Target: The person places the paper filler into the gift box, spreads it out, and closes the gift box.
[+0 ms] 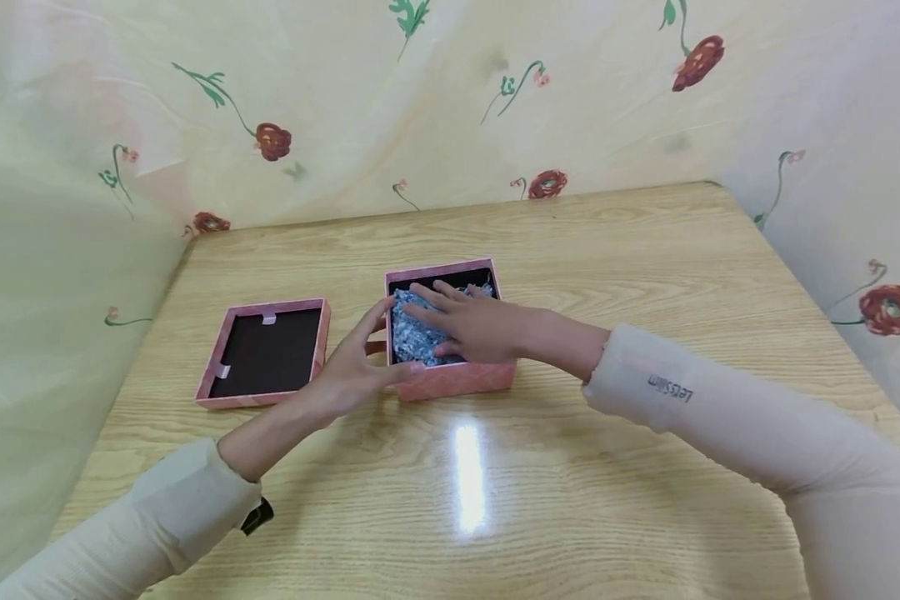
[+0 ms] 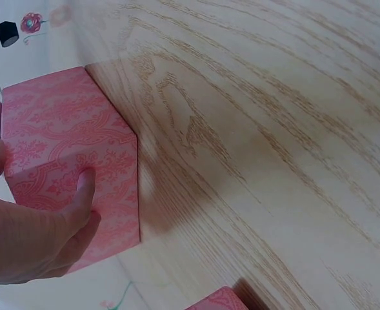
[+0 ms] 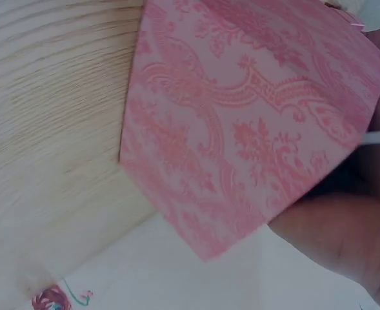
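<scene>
A pink patterned box (image 1: 457, 383) stands without its lid on the wooden table, lined in black and filled with blue shredded paper (image 1: 414, 333). My left hand (image 1: 345, 371) holds its left side, thumb at the front rim and fingers along the left wall. In the left wrist view, the fingers (image 2: 83, 194) lie against the patterned wall. My right hand (image 1: 483, 327) rests on the shredded paper with its fingers spread. From the right wrist view, the box's outer wall (image 3: 241, 129) hides most of that hand. Whatever lies beneath the paper is hidden.
Left of the box, a pink lid (image 1: 320, 342) lies upturned, with a black inside and two pale tabs. The wooden table (image 1: 607, 517) runs back to a flowered cloth (image 1: 450, 108) that hangs behind and at both sides.
</scene>
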Action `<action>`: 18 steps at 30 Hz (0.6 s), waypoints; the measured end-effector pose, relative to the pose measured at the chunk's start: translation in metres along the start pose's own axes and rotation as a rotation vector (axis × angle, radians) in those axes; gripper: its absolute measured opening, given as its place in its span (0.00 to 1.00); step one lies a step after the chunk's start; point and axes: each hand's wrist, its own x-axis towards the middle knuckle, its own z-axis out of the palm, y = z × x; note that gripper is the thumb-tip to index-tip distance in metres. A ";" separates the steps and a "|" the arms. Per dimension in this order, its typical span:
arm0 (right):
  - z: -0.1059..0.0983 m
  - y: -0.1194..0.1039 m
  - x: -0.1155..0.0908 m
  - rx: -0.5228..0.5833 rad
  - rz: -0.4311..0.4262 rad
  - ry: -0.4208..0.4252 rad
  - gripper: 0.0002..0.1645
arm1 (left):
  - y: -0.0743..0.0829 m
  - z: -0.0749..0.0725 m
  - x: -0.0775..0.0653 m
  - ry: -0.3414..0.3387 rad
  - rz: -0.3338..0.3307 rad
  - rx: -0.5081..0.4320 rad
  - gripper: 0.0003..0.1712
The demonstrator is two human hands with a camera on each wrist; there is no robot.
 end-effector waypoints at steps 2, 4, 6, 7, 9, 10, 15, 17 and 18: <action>0.001 -0.001 0.007 0.053 0.009 -0.062 0.42 | 0.000 0.000 0.000 -0.001 -0.001 0.001 0.55; 0.004 -0.001 0.015 0.120 0.020 -0.135 0.42 | -0.001 0.001 0.000 0.001 -0.003 0.003 0.55; 0.007 0.000 0.022 0.182 0.034 -0.199 0.42 | -0.001 0.001 0.000 0.001 -0.007 -0.004 0.55; 0.008 0.001 0.025 0.199 0.043 -0.225 0.42 | -0.001 0.001 0.000 0.002 -0.010 -0.004 0.56; 0.011 0.002 0.029 0.224 0.056 -0.252 0.42 | -0.001 0.002 0.001 0.004 -0.012 -0.004 0.56; 0.013 0.003 0.031 0.232 0.064 -0.259 0.43 | -0.001 0.001 0.001 0.005 -0.012 -0.004 0.56; 0.014 0.006 0.035 0.255 0.072 -0.262 0.43 | -0.002 0.000 0.002 0.015 -0.008 0.005 0.56; 0.013 0.007 0.034 0.266 0.065 -0.254 0.43 | -0.003 0.001 0.002 0.018 -0.008 0.009 0.56; 0.012 0.007 0.033 0.273 0.064 -0.250 0.43 | -0.003 0.002 0.002 0.019 -0.010 0.010 0.56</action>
